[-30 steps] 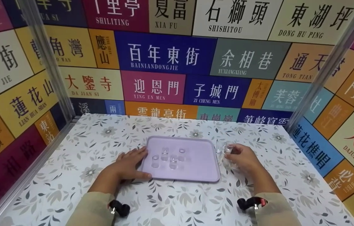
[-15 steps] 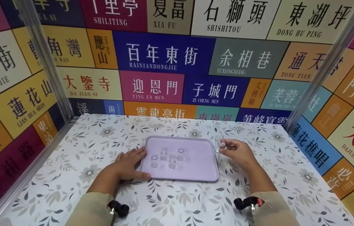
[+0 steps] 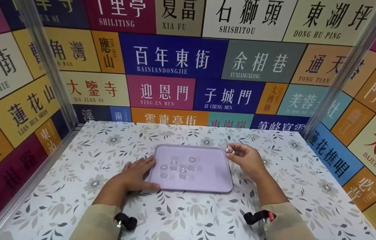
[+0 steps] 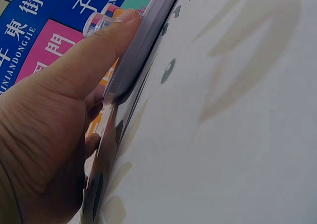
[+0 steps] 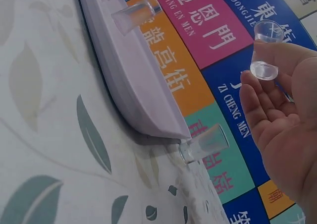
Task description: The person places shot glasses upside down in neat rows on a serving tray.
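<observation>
My right hand [image 3: 248, 161] pinches a small clear plastic cup [image 5: 264, 71] between thumb and fingers, over the far right corner of the lilac tray [image 3: 209, 178]. That cup is tipped on its side, its mouth toward the left. Several similar cups [image 3: 183, 172] stand upside down on the tray's left and middle. On the table, by the tray's right end, one more clear cup [image 5: 210, 141] stands upright in the right wrist view. My left hand [image 3: 133, 176] lies spread at the tray's left edge, its straight thumb on the rim in the left wrist view.
A white tablecloth [image 3: 108, 220] with grey leaves and flowers covers the table. Colourful sign-printed panels [image 3: 174, 60] rise behind and at both sides, with pale upright posts [image 3: 336, 70] at the corners.
My right hand has moved left and away from me, from beside the tray to its far right corner, carrying the cup, which has turned in its grip. My left hand stays at the tray.
</observation>
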Demonstrator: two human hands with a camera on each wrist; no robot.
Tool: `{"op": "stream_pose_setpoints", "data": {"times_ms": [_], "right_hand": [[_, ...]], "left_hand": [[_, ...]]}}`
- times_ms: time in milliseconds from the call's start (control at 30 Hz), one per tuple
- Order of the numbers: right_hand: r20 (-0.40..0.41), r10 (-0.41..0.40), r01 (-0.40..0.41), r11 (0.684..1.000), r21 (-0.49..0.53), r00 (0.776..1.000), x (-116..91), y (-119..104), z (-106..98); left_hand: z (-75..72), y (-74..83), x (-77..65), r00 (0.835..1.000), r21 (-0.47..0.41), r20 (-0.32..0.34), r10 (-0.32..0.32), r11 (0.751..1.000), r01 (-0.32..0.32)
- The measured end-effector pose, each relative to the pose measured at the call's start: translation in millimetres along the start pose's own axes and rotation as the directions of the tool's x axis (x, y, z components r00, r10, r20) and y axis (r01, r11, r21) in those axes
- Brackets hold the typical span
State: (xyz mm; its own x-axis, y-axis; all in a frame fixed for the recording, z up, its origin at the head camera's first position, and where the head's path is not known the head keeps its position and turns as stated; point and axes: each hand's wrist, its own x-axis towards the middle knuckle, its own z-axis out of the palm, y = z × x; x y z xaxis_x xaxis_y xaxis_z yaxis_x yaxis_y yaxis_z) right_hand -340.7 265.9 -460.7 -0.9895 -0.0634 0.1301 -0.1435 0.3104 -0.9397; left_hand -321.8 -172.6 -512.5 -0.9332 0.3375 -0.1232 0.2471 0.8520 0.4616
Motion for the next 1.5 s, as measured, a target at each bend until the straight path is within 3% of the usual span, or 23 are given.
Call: {"op": "stream_pose_setpoints", "data": {"times_ms": [333, 633, 900, 1100, 1267, 1500], "right_hand": [[-0.003, -0.099, 0.099, 0.993, 0.060, 0.995, 4, -12, 21], [0.030, -0.065, 0.063, 0.996, 0.069, 0.997, 5, -22, 45], [0.047, -0.064, 0.064, 0.998, -0.004, 0.997, 6, -28, 63], [0.075, -0.009, 0.017, 0.994, -0.110, 0.997, 8, -26, 72], [0.105, 0.030, -0.011, 0.984, -0.178, 0.994, 7, -22, 75], [0.169, 0.020, 0.017, 0.976, -0.219, 0.985, 7, -17, 76]], "left_hand": [[-0.2, -0.7, -0.3, 1.000, -0.013, 0.001, -0.013, 1.000, 0.013], [-0.8, 0.9, -0.6, 1.000, 0.003, 0.003, 0.015, 1.000, -0.015], [-0.4, -0.5, 0.1, 1.000, 0.005, 0.006, 0.019, 1.000, -0.019], [0.0, -0.8, 0.2, 1.000, -0.001, 0.008, 0.015, 1.000, -0.015], [0.1, -1.0, -0.2, 1.000, -0.004, 0.001, 0.022, 1.000, -0.022], [0.5, -1.5, -0.6, 1.000, -0.006, -0.001, 0.024, 1.000, -0.024]]}}
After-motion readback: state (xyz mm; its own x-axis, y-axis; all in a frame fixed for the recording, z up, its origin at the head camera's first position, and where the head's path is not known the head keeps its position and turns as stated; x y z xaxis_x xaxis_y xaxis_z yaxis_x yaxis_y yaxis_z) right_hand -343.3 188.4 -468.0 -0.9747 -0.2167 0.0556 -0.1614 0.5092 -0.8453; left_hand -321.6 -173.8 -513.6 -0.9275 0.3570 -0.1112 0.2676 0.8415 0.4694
